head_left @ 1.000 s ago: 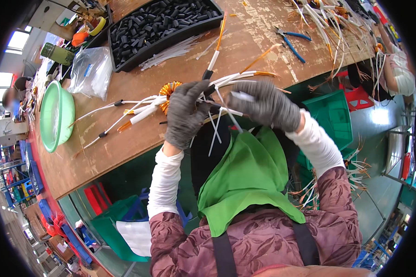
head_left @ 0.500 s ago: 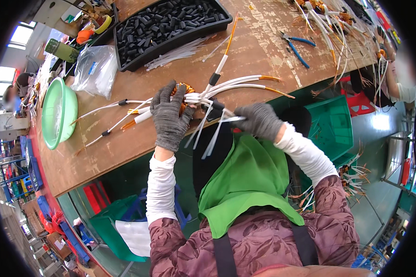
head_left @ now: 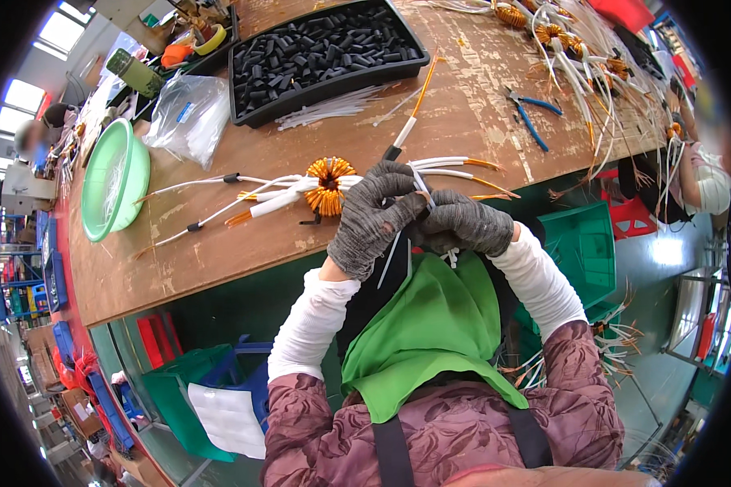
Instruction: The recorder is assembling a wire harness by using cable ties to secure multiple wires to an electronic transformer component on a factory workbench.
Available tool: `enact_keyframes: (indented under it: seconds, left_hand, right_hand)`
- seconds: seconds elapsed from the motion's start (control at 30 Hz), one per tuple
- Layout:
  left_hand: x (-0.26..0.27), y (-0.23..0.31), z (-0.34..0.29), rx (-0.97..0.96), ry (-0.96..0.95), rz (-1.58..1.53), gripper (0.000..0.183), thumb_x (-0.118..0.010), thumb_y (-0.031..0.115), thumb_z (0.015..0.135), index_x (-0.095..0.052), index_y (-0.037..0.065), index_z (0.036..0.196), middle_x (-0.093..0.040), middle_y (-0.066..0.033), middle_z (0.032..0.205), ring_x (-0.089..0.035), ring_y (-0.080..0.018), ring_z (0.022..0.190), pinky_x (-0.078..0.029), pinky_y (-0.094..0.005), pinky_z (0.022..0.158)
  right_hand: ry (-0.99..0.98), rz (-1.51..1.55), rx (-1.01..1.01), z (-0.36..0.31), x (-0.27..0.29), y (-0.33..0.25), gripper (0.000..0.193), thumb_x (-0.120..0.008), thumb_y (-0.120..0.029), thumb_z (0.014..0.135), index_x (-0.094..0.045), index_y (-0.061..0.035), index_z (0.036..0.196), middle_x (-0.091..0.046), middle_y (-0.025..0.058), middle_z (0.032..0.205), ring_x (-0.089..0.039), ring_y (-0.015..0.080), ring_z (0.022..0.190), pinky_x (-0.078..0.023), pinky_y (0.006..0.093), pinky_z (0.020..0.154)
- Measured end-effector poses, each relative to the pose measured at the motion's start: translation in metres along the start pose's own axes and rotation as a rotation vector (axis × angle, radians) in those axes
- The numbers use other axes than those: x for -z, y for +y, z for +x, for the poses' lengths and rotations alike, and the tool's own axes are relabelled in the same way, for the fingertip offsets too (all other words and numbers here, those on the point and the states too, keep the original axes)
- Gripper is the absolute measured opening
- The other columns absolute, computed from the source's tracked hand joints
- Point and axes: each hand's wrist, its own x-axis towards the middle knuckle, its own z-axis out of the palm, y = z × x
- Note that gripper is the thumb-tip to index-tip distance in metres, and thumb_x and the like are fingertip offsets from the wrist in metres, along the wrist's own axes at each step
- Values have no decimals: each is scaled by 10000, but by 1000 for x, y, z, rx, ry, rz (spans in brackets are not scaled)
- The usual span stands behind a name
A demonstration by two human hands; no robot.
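Note:
A copper-wound ring coil [head_left: 330, 186] lies on the wooden workbench [head_left: 219, 243] near its front edge. White-sleeved leads with orange tips fan out from it to both sides. My left hand [head_left: 371, 217], in a grey knit glove, grips the bundle of white leads just right of the coil. My right hand [head_left: 465, 228], also gloved, is closed on thin white ties and lead ends close below the left hand. Several white strands hang down between my hands over the green apron.
A black tray [head_left: 321, 50] of dark sleeves sits at the back, with white ties [head_left: 333, 109] in front of it. A green bowl [head_left: 114, 178] and clear bag [head_left: 191, 114] stand left. Blue pliers [head_left: 528, 114] and more coils [head_left: 560, 40] lie right. Another person sits at the far right.
The coil now rests on the bench left of my hands, in plain view. Both hands have drawn closer together at the bench edge, working the white leads.

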Motion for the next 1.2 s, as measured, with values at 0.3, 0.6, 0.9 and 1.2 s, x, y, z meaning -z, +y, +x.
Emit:
enact_keyframes:
  seconds: [0.3,0.6,0.9,1.2]
  left_hand:
    - [6,2,-13,117,178,-41,136,-638,104,805,-615,6,896,-569,-56,879,-548,-145,851,-436,-273,761]
    - [55,-5,3,-276,826,355,114,-618,122,828,-614,8,831,-588,-67,808,-548,-166,791,-433,-291,723]
    - [65,-41,23,-77,664,686,227,-655,201,790,-620,-5,700,-568,-119,664,-504,-266,666,-390,-360,652]
    - [42,-19,-7,28,557,249,109,-611,53,800,-653,9,890,-618,-91,768,-565,-164,787,-449,-275,715]
  right_hand:
    - [64,36,-39,4,-1,-8,308,-528,-328,863,-592,-45,966,-543,10,686,-469,64,538,-375,193,481]
    - [208,-64,144,22,42,-22,328,-453,-224,894,-531,-3,1123,-566,8,720,-405,26,451,-292,164,376]
    - [314,-340,-149,74,51,-13,231,-525,-199,841,-601,-91,1030,-523,23,582,-421,62,395,-300,238,313]
    - [235,-313,-3,73,49,-6,178,-592,-246,805,-630,-75,841,-507,-4,561,-394,58,394,-288,212,340]
